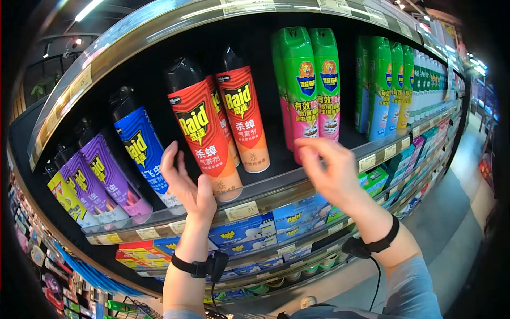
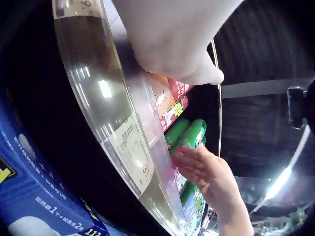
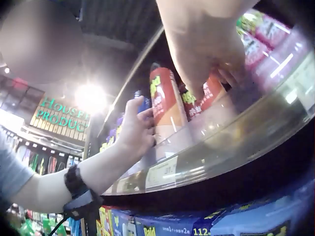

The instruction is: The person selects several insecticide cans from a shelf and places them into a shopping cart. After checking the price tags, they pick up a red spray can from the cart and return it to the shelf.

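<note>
Upright on the shelf, a front red Raid can has my left hand at its lower left, fingers spread, thumb near its base; contact cannot be told. A second red can stands to its right. My right hand, slightly blurred, is by the base of the pink-and-green cans, fingers loosely bent and holding nothing visible. In the left wrist view the right hand shows relaxed fingers beside green cans. The right wrist view shows the left hand beside a red can.
A clear lip with price tags runs along the shelf front. Blue and purple cans stand left; more green cans stand right. Boxes fill the shelf below. An aisle floor lies at the right.
</note>
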`<state>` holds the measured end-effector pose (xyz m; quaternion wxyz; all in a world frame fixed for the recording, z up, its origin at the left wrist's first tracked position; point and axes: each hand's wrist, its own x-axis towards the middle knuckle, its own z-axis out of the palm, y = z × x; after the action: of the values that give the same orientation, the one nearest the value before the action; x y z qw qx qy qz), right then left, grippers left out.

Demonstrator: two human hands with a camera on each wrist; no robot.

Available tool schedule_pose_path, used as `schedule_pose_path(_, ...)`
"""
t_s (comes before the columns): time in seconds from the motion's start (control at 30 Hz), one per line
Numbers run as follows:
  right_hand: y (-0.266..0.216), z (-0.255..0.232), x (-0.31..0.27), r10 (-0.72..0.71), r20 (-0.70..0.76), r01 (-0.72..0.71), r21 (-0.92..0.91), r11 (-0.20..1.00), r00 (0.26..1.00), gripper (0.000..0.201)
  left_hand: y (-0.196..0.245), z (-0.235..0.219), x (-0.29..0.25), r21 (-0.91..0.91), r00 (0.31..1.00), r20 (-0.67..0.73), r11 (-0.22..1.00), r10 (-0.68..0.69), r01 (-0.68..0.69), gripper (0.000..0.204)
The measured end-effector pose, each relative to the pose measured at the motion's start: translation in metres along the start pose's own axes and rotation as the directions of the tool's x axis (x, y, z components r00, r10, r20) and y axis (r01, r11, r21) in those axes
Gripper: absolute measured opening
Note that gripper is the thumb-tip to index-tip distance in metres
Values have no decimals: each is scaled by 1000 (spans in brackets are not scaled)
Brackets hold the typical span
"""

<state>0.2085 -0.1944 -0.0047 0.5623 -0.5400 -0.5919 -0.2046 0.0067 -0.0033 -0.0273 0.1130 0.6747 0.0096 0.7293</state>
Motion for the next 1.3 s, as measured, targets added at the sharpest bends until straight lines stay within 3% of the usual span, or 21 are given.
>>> schedule_pose_path(0.07, 26, -18, 0, 32, -224, -10, 97, 995, 974, 20, 6, 3, -3, 25, 989, -81, 992, 122, -121, 73)
schedule_pose_path(0.1, 32, -28, 3, 70, -253, -44, 109, 993, 965, 24, 13, 7, -7, -11, 986, -99, 991, 132, -134, 75)
schedule_pose_path(0.13, 49, -32, 4, 136, -255, -72, 245, 967, 957, 32, 23, 14, -10, -43, 983, -117, 988, 142, -148, 77)
schedule_pose_path(0.2, 81, -38, 11, 349, -222, -249, 380, 891, 910, 50, 55, 37, -9, -221, 999, -21, 974, 50, -53, 83)
schedule_pose_path(0.23, 90, -38, 17, 355, -211, -257, 382, 888, 911, 50, 75, 46, -9, -238, 991, 88, 964, -101, 120, 85)
schedule_pose_path(0.27, 99, -38, 22, 496, -146, -382, 466, 798, 856, 60, 89, 60, -4, -304, 962, 199, 921, -190, 245, 87)
schedule_pose_path(0.3, 108, -38, 28, 619, -68, -495, 536, 684, 782, 71, 87, 68, -2, -294, 961, 194, 922, -199, 251, 87)
schedule_pose_path(0.33, 117, -37, 34, 619, -55, -500, 537, 680, 783, 71, 84, 76, 0, -502, 862, 271, 701, -429, 506, 87)
schedule_pose_path(0.37, 126, -36, 41, 673, 54, -560, 604, 567, 738, 77, 80, 85, 2, -645, 705, 393, 369, -590, 669, 87)
schedule_pose_path(0.4, 137, -35, 47, 708, 165, -614, 653, 443, 686, 83, 77, 94, 5, -701, 517, 546, -22, -659, 713, 87)
schedule_pose_path(0.43, 150, -34, 52, 693, 257, -647, 658, 385, 673, 86, 78, 108, 6, -704, 517, 538, -18, -665, 710, 87)
schedule_pose_path(0.53, 155, -26, 67, 681, 414, -688, 702, 184, 604, 82, 82, 162, 9, -302, 525, 393, 434, -755, 849, 95)
schedule_pose_path(0.6, 161, -18, 72, 674, 427, -690, 703, 172, 603, 76, 71, 178, 14, -270, 461, 387, 380, -798, 885, 104)
schedule_pose_path(0.63, 168, -16, 74, 604, 487, -698, 697, 167, 631, 70, 68, 186, 19, -269, 410, 364, 328, -836, 906, 100)
schedule_pose_path(0.67, 174, -11, 76, 584, 516, -682, 726, 90, 626, 64, 65, 192, 23, -267, 357, 338, 275, -871, 924, 96)
schedule_pose_path(0.7, 170, -10, 77, 562, 542, -688, 722, 68, 624, 62, 63, 196, 22, -264, 360, 331, 281, -872, 923, 96)
schedule_pose_path(0.77, 161, -12, 78, 530, 576, -694, 719, 33, 622, 60, 57, 198, 21, -377, 359, 510, 172, -782, 910, 84)
schedule_pose_path(0.87, 147, -15, 79, 450, 615, -689, 725, 1, 648, 57, 52, 200, 20, -384, 365, 537, 165, -761, 908, 75)
schedule_pose_path(0.93, 143, -16, 79, 453, 629, -709, 705, 9, 631, 43, 55, 199, 20, -359, 342, 535, 159, -772, 920, 77)
schedule_pose_path(1.3, 140, -12, 81, 458, 623, -716, 696, 45, 634, 44, 59, 195, 22, -277, 312, 520, 189, -795, 942, 84)
